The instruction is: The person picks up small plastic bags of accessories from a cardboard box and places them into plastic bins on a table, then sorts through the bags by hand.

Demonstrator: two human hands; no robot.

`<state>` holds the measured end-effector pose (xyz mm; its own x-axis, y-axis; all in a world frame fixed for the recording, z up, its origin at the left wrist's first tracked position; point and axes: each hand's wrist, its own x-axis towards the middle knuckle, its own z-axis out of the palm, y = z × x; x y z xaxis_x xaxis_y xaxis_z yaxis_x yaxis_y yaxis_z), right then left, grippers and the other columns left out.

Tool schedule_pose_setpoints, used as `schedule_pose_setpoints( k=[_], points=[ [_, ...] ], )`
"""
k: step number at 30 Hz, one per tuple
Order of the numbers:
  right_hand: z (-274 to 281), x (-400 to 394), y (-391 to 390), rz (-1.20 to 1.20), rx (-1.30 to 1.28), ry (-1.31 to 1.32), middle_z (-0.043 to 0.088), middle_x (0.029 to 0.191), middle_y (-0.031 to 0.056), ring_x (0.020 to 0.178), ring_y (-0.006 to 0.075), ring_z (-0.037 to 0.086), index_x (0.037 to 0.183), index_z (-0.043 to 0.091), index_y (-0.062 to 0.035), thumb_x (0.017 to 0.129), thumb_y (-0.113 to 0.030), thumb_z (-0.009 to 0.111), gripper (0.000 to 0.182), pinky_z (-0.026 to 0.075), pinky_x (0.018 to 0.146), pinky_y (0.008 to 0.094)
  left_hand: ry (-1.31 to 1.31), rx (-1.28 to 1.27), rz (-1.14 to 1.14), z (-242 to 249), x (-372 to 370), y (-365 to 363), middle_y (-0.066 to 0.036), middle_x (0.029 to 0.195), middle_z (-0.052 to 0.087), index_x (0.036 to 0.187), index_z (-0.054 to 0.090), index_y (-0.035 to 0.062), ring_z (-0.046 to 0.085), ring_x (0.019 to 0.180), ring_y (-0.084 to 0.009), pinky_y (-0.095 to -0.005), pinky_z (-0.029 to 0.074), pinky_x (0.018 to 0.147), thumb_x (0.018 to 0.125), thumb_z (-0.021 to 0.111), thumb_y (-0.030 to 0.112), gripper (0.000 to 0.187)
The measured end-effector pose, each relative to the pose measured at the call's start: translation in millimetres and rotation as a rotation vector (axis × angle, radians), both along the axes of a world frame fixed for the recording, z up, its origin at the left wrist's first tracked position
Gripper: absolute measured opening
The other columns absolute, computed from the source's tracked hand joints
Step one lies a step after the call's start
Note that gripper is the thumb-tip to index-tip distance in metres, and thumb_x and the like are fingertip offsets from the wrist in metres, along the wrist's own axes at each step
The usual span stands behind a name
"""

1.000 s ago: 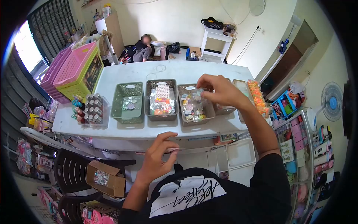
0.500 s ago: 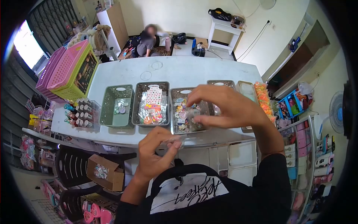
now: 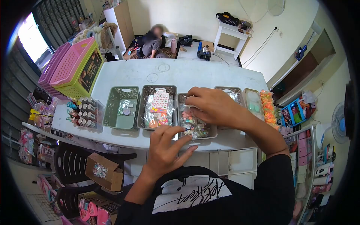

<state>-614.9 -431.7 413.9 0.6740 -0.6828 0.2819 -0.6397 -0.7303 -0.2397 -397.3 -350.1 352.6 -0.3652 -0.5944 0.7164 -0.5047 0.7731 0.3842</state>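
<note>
My left hand (image 3: 167, 150) is open, its fingers spread near the front edge of the white table (image 3: 131, 71), with nothing in it. Over the middle grey basket (image 3: 204, 137) reaches my right hand (image 3: 210, 106), its fingers curled down above small packaged trinkets (image 3: 192, 123); what its fingertips hold, if anything, is hidden. Just left, a grey-brown basket (image 3: 139, 108) holds plastic packets and a heart-patterned card (image 3: 160, 100). Further left, a green basket (image 3: 112, 108) contains a few small packets (image 3: 126, 108).
Pink and green baskets (image 3: 75, 71) stack at the table's left, behind a clear rack (image 3: 98, 112) of small items. Orange packets (image 3: 267, 107) line the right end. A cardboard box (image 3: 111, 176) rests on a dark chair. A person (image 3: 152, 43) sits on the floor beyond.
My left hand has opened, and the clear packet seen in it earlier no longer shows. My right hand has moved down and slightly left into the middle basket. The view has shifted slightly.
</note>
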Motion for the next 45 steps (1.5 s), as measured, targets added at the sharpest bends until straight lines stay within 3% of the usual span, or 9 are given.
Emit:
schedule_pose_setpoints(
  k=[4,6,14,21,25,31,34,39,45],
  points=[
    [16,-5,10,0.029,-0.083,0.028,0.064,0.11,0.0113,0.098,0.0302,0.065,0.104,0.067,-0.0053,0.086,-0.017,0.068,0.022,0.052,0.082,0.0413,-0.021,0.023,0.005,-6,0,0,-0.007,0.109,0.063,0.095,0.072,0.01,0.054,0.103,-0.0289,-0.0424,0.044,0.091,0.07,0.083,0.013,0.028],
    [11,-7,9,0.149,0.119,0.068,0.065,0.108,0.0116,0.098,0.0317,0.064,0.107,0.067,-0.0057,0.086,-0.017,0.068,0.024,0.051,0.086,0.0427,-0.026,0.029,-0.012,-9,2,-1,-0.007,0.108,0.063,0.096,0.072,0.0096,0.055,0.103,-0.0289,-0.0422,0.045,0.09,0.07,0.082,0.011,0.027],
    [-5,-3,-1,0.083,0.199,0.112,0.067,0.104,0.0125,0.099,0.0329,0.063,0.111,0.067,-0.0052,0.088,-0.02,0.067,0.027,0.05,0.087,0.043,-0.042,0.049,-0.049,-4,2,0,-0.007,0.109,0.062,0.103,0.071,0.0085,0.058,0.102,-0.0285,-0.0413,0.047,0.089,0.075,0.077,0.008,0.028],
    [2,-4,4,0.053,0.266,0.028,0.064,0.114,0.0144,0.111,0.0317,0.06,0.119,0.064,-0.007,0.09,-0.027,0.068,0.036,0.048,0.095,0.0413,-0.023,0.061,-0.008,-5,39,25,-0.011,0.112,0.062,0.105,0.069,0.0091,0.058,0.102,-0.0302,-0.0417,0.047,0.087,0.069,0.079,0.004,0.037],
    [2,12,6,-0.003,0.206,0.099,0.065,0.111,0.0144,0.103,0.0327,0.062,0.12,0.063,-0.0087,0.086,-0.015,0.067,0.035,0.049,0.092,0.0421,-0.007,0.087,0.014,-9,65,39,-0.009,0.114,0.061,0.105,0.069,0.0096,0.058,0.102,-0.0307,-0.0418,0.046,0.088,0.073,0.078,0.009,0.033],
    [18,-4,18,-0.224,0.165,-0.453,0.068,0.095,0.0087,0.082,0.0166,0.066,0.11,0.07,-0.0047,0.086,-0.009,0.066,0.025,0.053,0.074,0.0277,-0.027,0.068,-0.015,-4,102,58,-0.012,0.114,0.062,0.103,0.069,0.0083,0.058,0.1,-0.0318,-0.0412,0.047,0.082,0.069,0.078,0.003,0.035],
    [16,-11,23,-0.414,0.506,-0.645,0.072,0.096,0.01,0.082,0.0126,0.069,0.109,0.068,0.0051,0.092,-0.016,0.069,0.027,0.055,0.075,0.0261,-0.007,0.115,0.019,-8,112,65,-0.011,0.114,0.062,0.105,0.069,0.009,0.059,0.104,-0.0315,-0.0421,0.046,0.088,0.074,0.078,0.008,0.033],
    [-5,0,30,-0.419,0.568,-0.609,0.074,0.096,0.0144,0.086,0.0164,0.071,0.11,0.068,0.0066,0.088,-0.017,0.072,0.033,0.056,0.077,0.0299,0.005,0.13,-0.069,-14,106,68,-0.014,0.113,0.062,0.101,0.069,0.0073,0.059,0.1,-0.0314,-0.0383,0.049,0.077,0.071,0.077,0.004,0.031],
    [-1,17,31,-0.295,0.26,-0.075,0.068,0.092,0.0166,0.084,0.0305,0.067,0.097,0.072,0.0008,0.083,-0.022,0.07,0.027,0.052,0.078,0.0398,-0.013,0.352,-0.137,-63,112,75,-0.011,0.103,0.066,0.1,0.07,0.0058,0.065,0.094,-0.0268,-0.0389,0.049,0.083,0.08,0.074,0.008,0.021]
  ],
)
